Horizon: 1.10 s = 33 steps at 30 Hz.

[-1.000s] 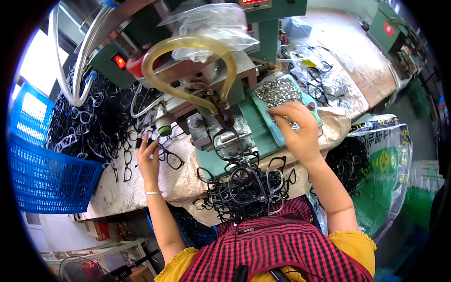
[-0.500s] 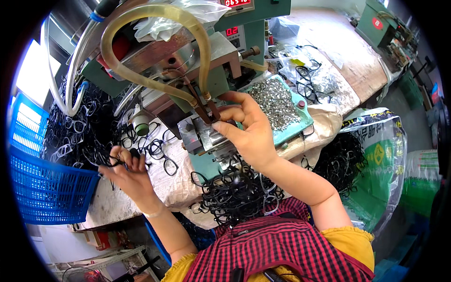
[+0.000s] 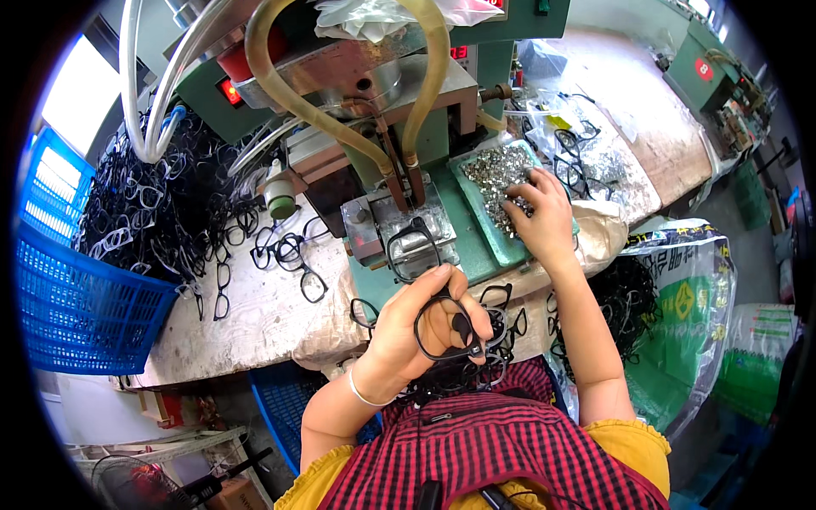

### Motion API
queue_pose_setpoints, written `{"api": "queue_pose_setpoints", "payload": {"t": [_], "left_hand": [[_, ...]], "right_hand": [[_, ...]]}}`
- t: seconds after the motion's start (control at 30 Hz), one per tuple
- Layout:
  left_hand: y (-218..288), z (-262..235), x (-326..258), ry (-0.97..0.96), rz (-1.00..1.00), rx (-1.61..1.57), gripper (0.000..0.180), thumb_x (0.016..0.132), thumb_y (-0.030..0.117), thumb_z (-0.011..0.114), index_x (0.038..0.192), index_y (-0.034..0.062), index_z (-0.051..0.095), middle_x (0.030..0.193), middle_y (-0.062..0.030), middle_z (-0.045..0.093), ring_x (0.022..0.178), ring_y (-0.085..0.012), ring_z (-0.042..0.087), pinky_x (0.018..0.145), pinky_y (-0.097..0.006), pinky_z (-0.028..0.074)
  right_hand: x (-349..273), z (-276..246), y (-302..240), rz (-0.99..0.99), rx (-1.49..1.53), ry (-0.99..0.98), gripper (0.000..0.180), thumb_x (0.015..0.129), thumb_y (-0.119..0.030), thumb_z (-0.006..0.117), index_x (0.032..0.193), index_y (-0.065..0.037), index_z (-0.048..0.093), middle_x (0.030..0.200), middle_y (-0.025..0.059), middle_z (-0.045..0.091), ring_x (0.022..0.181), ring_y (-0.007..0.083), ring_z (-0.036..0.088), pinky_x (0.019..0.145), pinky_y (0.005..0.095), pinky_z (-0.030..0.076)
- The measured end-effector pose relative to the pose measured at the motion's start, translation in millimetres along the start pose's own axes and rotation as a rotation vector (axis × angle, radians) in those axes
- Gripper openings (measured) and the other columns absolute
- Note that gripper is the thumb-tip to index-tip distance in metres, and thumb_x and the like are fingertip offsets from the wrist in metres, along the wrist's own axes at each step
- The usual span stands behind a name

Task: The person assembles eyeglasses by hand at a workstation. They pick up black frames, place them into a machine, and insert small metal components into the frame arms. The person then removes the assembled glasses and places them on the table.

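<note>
My left hand (image 3: 395,331) is closed around a black eyeglass frame (image 3: 417,223), in front of the press. One lens rim stands up toward the metal fixture (image 3: 408,217); the other lies across my fingers, which hide the bridge. My right hand (image 3: 548,221) reaches over a green tray (image 3: 507,257) of small shiny metal parts (image 3: 493,174). Its thumb and fingers are bent and apart, with the tips at the parts. Whether a part lies between them is too small to see. Above the fixture, two brown metal prongs (image 3: 405,189) with yellowish hoses point downward.
Many black frames are heaped at the left (image 3: 153,200) beside a blue basket (image 3: 93,314). A few loose frames (image 3: 289,255) lie on the covered table. More frames fill a sack (image 3: 680,331) at the right. A second green machine (image 3: 697,64) stands farther back.
My left hand has come from the frames at the left to the middle, bringing an eyeglass frame. My right hand has left the fixture and moved right to the tray. The view has shifted slightly.
</note>
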<state>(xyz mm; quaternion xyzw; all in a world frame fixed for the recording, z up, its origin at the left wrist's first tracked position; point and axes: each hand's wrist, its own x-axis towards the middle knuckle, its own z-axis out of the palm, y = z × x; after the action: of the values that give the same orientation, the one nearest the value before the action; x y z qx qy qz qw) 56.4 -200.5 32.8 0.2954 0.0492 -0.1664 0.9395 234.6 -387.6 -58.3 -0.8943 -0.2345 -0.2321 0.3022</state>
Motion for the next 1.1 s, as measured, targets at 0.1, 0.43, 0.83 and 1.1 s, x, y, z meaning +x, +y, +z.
{"api": "queue_pose_setpoints", "payload": {"t": [0.1, 0.43, 0.83, 1.1], "left_hand": [[-1.0, 7.0, 0.6, 0.095, -0.003, 0.042, 0.03, 0.107, 0.034, 0.037, 0.095, 0.009, 0.046, 0.076, -0.0223, 0.067, 0.063, -0.0337, 0.066, 0.053, -0.042, 0.057], [30.9, -50.1, -51.8, -0.992, 0.304, 0.801, 0.039, 0.103, 0.036, 0.055, 0.108, -0.0003, 0.068, 0.099, -0.0155, 0.072, 0.078, -0.0245, 0.067, 0.067, -0.034, 0.054], [53.3, 70.4, -108.2, -1.407, 0.558, 1.018, 0.023, 0.083, 0.03, 0.064, 0.069, 0.0126, 0.058, 0.07, -0.0066, 0.054, 0.062, -0.0249, 0.055, 0.055, -0.04, 0.044], [51.1, 44.4, -110.5, -1.383, 0.611, 1.31, 0.017, 0.094, 0.016, 0.06, 0.092, 0.0029, 0.071, 0.091, -0.0118, 0.069, 0.067, -0.0209, 0.058, 0.058, -0.034, 0.047]], "right_hand": [[-2.5, 0.6, 4.3, -0.012, 0.058, 0.051, 0.018, 0.077, -0.015, 0.077, 0.093, -0.007, 0.073, 0.116, 0.0179, 0.067, 0.12, 0.0377, 0.059, 0.104, 0.0451, 0.045], [4.8, -5.1, -12.9, -0.057, 0.129, 0.186, 0.008, 0.085, -0.007, 0.066, 0.092, -0.004, 0.069, 0.094, 0.0139, 0.07, 0.093, 0.0345, 0.065, 0.084, 0.0424, 0.05], [5.9, -0.1, -35.6, 0.178, 0.5, 0.153, 0.013, 0.084, -0.002, 0.071, 0.096, -0.003, 0.075, 0.089, 0.0094, 0.073, 0.084, 0.0209, 0.069, 0.079, 0.03, 0.052], [-32.9, -30.1, -6.8, 0.289, 0.395, 0.173, 0.012, 0.082, -0.001, 0.072, 0.094, -0.002, 0.074, 0.092, 0.0093, 0.073, 0.087, 0.0218, 0.068, 0.084, 0.0324, 0.051]]}}
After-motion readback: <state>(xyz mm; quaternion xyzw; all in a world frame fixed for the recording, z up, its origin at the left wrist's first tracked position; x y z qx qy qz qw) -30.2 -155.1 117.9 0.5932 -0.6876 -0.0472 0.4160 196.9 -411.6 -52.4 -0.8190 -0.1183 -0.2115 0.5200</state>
